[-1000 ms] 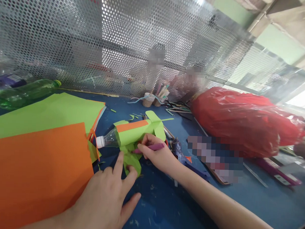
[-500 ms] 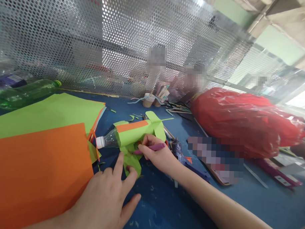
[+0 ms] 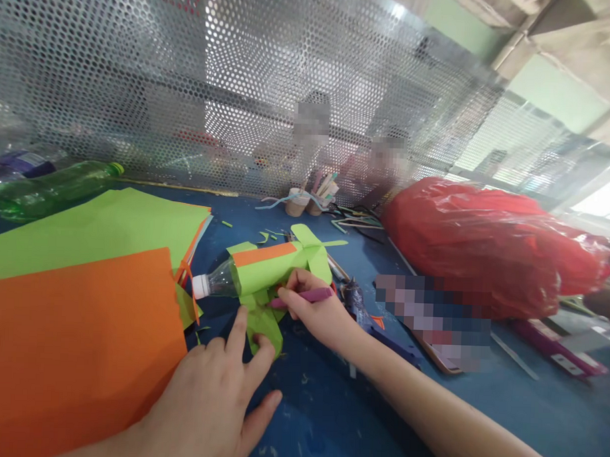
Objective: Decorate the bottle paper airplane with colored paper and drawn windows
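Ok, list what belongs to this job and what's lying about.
Likely in use:
slim purple pen in the right hand
green paper cutout, left hand on it
clear plastic bottle wrapped in green and orange paper

Likely lying about:
green plastic bottle
red plastic bag

Bottle [image 3: 263, 270] on the table [image 3: 328, 422], sheets [image 3: 76, 314] left, bag [image 3: 489, 241] right.
Cups [image 3: 296, 203] stand behind it, before the mesh [image 3: 250, 66]; a second bottle [image 3: 56, 190] lies behind the sheets. Before the first bottle lies paper [image 3: 262, 317], left hand [image 3: 220, 369] at its near left, pen [image 3: 315, 294] in the right hand [image 3: 309, 312] over it.
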The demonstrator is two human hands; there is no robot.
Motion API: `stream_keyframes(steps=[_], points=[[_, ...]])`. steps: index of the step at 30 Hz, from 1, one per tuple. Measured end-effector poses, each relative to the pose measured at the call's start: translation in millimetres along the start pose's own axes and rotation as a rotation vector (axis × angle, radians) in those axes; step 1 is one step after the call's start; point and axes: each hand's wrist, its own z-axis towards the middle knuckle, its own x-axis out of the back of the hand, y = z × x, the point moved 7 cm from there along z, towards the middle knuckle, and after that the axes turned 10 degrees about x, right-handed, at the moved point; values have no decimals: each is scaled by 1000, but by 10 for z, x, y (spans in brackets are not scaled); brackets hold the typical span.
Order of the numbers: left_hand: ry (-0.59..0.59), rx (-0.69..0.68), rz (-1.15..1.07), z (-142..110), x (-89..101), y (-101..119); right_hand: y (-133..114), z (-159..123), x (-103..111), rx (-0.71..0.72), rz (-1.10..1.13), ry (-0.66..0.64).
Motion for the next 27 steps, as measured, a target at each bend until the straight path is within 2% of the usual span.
stream_keyframes(steps=[10,16,27], points=[[18,-1,2,-2,6,8,18,1,-8,8,-6,-11],[48,70,47,-17,74,24,19,2,-14,7,-1,-13],[13,10,-8,7,35,16,10,7,-1,9,-21,-6]])
